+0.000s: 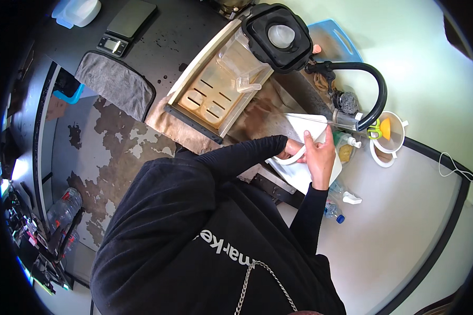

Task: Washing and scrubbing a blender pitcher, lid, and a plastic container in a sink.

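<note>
My right hand [319,159] grips the curved rim of a white plastic container [293,159], thumb and index finger pointing up. My left hand [293,149] reaches in behind that rim, its fingers mostly hidden. A wider white surface [291,175] shows below both hands; I cannot tell whether it is the same piece. Just above my right hand, a thin stream of water [319,120] runs from the black gooseneck faucet [378,92] across the white plastic. All of this is over a stained metal sink [262,118].
Left of the sink stands a slotted drip tray [205,100] with a clear blender jar [240,59] and its black lid [278,37]. Beyond are a blue cutting board [333,35], a scrubber [347,102], a pump bottle [349,141], a white-rimmed strainer [390,132], grey towel [116,84] and digital scale [130,17].
</note>
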The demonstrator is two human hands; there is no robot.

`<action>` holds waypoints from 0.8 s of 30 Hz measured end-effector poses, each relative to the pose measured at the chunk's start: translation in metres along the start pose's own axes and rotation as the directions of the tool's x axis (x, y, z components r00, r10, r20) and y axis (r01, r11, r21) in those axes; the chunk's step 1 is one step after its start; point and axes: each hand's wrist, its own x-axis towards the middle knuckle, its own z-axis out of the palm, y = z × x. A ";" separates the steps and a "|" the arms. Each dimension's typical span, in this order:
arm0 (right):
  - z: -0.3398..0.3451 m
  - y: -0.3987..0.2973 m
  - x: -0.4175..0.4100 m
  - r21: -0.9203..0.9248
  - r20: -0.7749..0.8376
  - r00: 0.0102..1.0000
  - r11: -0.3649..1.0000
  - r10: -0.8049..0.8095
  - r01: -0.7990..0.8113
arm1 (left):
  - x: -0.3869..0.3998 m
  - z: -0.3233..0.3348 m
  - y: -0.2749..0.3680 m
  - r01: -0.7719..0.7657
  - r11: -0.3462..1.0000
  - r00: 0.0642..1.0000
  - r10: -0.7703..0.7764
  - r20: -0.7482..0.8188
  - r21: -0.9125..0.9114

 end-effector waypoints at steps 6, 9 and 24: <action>0.003 0.010 0.002 0.092 0.026 0.999 0.995 0.034 -0.036 | -0.017 -0.003 0.006 -0.018 0.999 1.000 0.019 -0.002 0.045; 0.009 0.006 -0.006 0.172 0.046 0.998 0.984 0.048 -0.055 | -0.023 -0.001 0.009 -0.024 0.997 1.000 0.025 -0.014 0.067; -0.002 0.092 -0.001 0.407 -0.164 0.983 0.913 0.083 -0.009 | -0.061 -0.013 0.083 0.286 0.419 0.862 0.281 -0.422 0.862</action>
